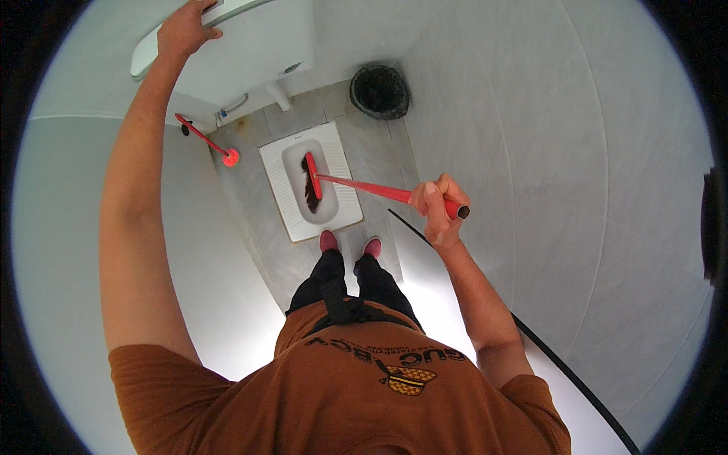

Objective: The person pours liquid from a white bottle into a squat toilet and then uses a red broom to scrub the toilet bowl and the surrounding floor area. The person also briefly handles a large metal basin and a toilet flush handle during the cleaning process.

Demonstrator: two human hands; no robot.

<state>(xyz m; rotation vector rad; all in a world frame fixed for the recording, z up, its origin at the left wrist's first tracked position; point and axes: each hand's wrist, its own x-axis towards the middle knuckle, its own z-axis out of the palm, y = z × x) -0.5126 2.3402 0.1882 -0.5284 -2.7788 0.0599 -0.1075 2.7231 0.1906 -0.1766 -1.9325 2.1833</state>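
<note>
My right hand point(440, 203) is wrapped round the upper end of the red handle of a broom point(364, 186). The handle slopes down to the left, and the red head with its dark bristles is in the bowl of a white squat toilet point(350, 199). At the top left, my left hand point(184, 32) is at the long white lid point(142, 61) of a wall-mounted cistern point(258, 49). Its thumb is stretched out, and the fingertips are partly cut off by the picture's edge.
A black-lined waste bin point(379, 91) stands in the far corner. Against the left wall leans a red-handled toilet brush point(230, 157). A short hose point(233, 105) hangs below the cistern. My feet are on grey floor tiles point(258, 250) just before the toilet; a grey wall point(546, 136) rises on the right.
</note>
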